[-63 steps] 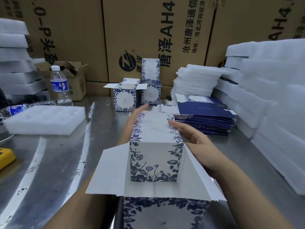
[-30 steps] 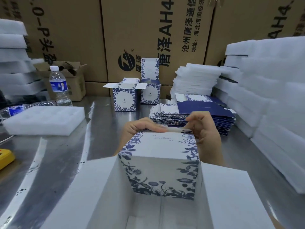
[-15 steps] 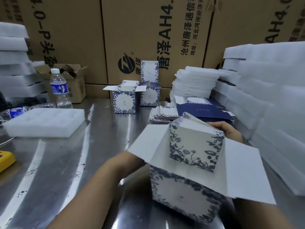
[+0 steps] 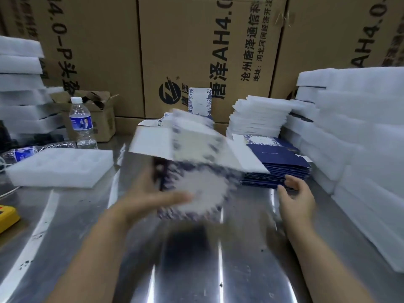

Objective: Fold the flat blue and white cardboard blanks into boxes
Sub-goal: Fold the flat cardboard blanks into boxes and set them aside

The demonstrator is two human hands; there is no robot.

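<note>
Items noted at the steel counter (image 4: 65, 215):

1. Blue and white box (image 4: 196, 171), folded up, top flaps spread open and white inside. It sat centre of the counter, badly blurred; I could not tell whether its base touched the steel.
2. Left hand (image 4: 148, 200): fingers (image 4: 175, 197) stretched out straight and laid against the near, patterned face of the box. Not curled round it, as far as the blur allowed.
3. Right hand (image 4: 295, 197): fingers loose and released, holding nothing, apart from the box and just in front of item 4.
4. Stack of flat blanks (image 4: 279, 169), dark blue uppermost, right of the box.
5. Second folded box (image 4: 200, 101), lid standing upright, at the back behind item 1.
6. White foam tray (image 4: 59, 167) with moulded hollows, lying flat on the left.
7. Water bottle (image 4: 82, 123), upright, blue label, behind the tray; small open brown carton (image 4: 102, 119) just behind it.
8. Pile of thin foam sheets (image 4: 260, 117), behind the blanks.
9. Tall foam stacks, one at the right edge (image 4: 360, 138), one at the left (image 4: 19, 95).
10. Yellow object (image 4: 6, 217), cut off at the left edge.
11. Large printed shipping cartons (image 4: 196, 40), forming the back wall.
</note>
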